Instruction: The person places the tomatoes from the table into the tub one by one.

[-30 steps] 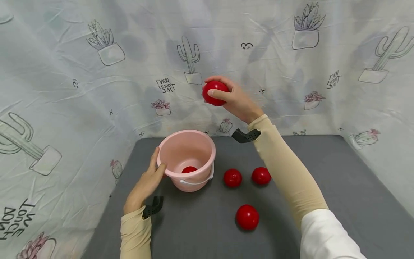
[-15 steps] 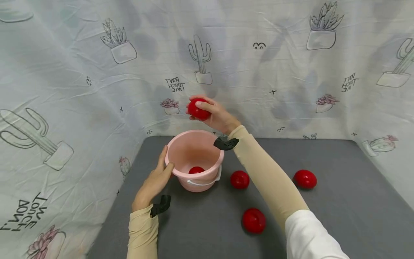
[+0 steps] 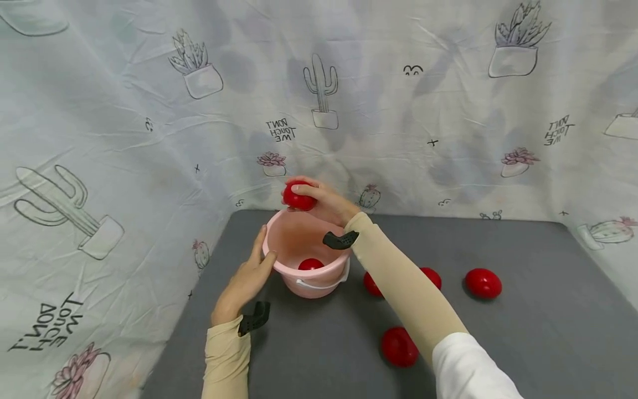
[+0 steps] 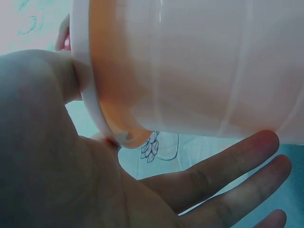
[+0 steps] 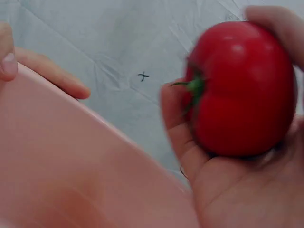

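Observation:
A red tomato [image 5: 242,90] with a green stem sits in my right hand [image 3: 326,200], whose fingers and thumb curl round it. The hand is above the back of a pink bucket [image 3: 319,281], with the tomato just over the far rim. My left hand [image 3: 246,282] grips the bucket's left rim, thumb over the edge. In the left wrist view, the other fingers [image 4: 213,183] lie along the outer wall. Inside the bucket a second tomato [image 3: 311,264] shows partly above the near rim; the rest of the bottom is hidden.
Right of the bucket, several tomatoes lie on the dark grey table [image 3: 309,354]: a near tomato [image 3: 400,347], a far-right tomato [image 3: 483,284] and others partly hidden behind my right forearm. A white handle [image 3: 324,284] hangs on the bucket's front. Cactus-printed cloth [image 3: 369,111] surrounds the table.
My right hand has carried the tomato down and leftward from high on the right to over the bucket. The left hand keeps its grip on the rim. The whole view has shifted slightly.

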A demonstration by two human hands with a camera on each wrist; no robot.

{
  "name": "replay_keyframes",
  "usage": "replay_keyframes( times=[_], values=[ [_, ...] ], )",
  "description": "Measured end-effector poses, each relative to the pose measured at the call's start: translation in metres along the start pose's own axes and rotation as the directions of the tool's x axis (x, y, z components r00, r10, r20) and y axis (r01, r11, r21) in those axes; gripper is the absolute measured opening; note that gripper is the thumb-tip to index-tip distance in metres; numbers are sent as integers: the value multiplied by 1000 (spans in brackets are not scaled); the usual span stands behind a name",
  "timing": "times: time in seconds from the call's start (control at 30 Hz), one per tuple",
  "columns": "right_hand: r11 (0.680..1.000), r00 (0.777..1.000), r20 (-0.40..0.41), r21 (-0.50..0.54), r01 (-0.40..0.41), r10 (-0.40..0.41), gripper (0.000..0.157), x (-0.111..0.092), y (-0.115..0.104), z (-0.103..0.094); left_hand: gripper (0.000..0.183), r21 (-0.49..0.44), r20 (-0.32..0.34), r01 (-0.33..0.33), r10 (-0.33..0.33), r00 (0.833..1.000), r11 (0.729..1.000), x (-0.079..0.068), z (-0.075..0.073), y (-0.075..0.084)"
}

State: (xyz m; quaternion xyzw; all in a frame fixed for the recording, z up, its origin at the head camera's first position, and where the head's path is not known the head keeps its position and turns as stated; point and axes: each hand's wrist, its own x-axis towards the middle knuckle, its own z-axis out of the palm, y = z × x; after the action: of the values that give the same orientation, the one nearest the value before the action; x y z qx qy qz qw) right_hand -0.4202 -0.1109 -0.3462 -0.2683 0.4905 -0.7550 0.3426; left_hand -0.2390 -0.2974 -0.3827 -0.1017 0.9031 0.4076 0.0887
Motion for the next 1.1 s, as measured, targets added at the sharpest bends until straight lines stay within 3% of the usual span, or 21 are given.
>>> replay_keyframes(
  times=[0.1,0.2,0.23,0.3,0.4,0.6,0.73,1.1],
  values=[
    [998,999,26,-54,-34,36,32,-2,5,-8,65,-7,-1,-10,10,1000,1000,4,5,2],
    [967,994,54,-241,-78,94,35,-3,5,-14,65,-16,-6,-26,26,1000,1000,9,8,6],
    [942,990,62,-319,-100,126,37,-4,6,-16,65,-19,-7,-27,27,1000,999,11,9,8],
    [863,978,71,-487,-136,194,40,-4,7,-18,64,-15,-9,-22,22,1000,1000,13,9,10],
    [760,953,91,-627,-172,290,43,-4,9,-20,63,-9,-14,-17,17,1000,1000,14,10,11],
    [681,927,96,-706,-193,363,39,1,15,-22,62,-7,-34,-10,10,999,1000,17,12,9],
    [653,910,103,-729,-205,402,39,4,18,-23,63,-20,-41,-8,8,999,1000,18,13,7],
    [648,891,119,-729,-221,437,45,7,28,-30,63,-21,-47,23,-24,999,1000,20,20,3]
  ],
)
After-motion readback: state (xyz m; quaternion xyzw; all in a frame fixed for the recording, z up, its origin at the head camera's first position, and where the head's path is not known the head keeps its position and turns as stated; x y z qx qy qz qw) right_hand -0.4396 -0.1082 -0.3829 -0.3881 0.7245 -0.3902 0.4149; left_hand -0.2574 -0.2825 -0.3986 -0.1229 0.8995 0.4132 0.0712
